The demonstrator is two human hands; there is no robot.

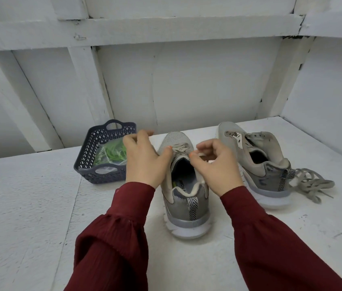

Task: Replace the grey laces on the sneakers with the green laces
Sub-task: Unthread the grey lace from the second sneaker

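White-painted boards and beams are seen behind a white worktop [29,206] in the head view, the only view given.

At the middle of the worktop a near sneaker [184,185] is set upright with its heel turned toward the camera. A grey lace [181,149] is threaded through its front eyelets. The left hand [144,162] is held against the left side of this sneaker: its fingers are spread and loosely raised, nothing is gripped by them, and the thumb is laid on the upper just beside the lace. The right hand [216,166] is placed over the right side of the sneaker's opening with its fingers curled, and a strand of the grey lace is pinched between thumb and forefinger. Both arms are covered by dark red sleeves [111,238].

To the right, a second sneaker [260,156] is stood at an angle, unlaced, with its tongue pulled up. A loose grey lace [310,183] is heaped on the worktop just beside its heel.

To the left of the hands, a dark perforated basket [91,148] is placed on the worktop. The green laces [114,153] are kept inside it, wrapped in clear plastic, partly hidden by the left hand.
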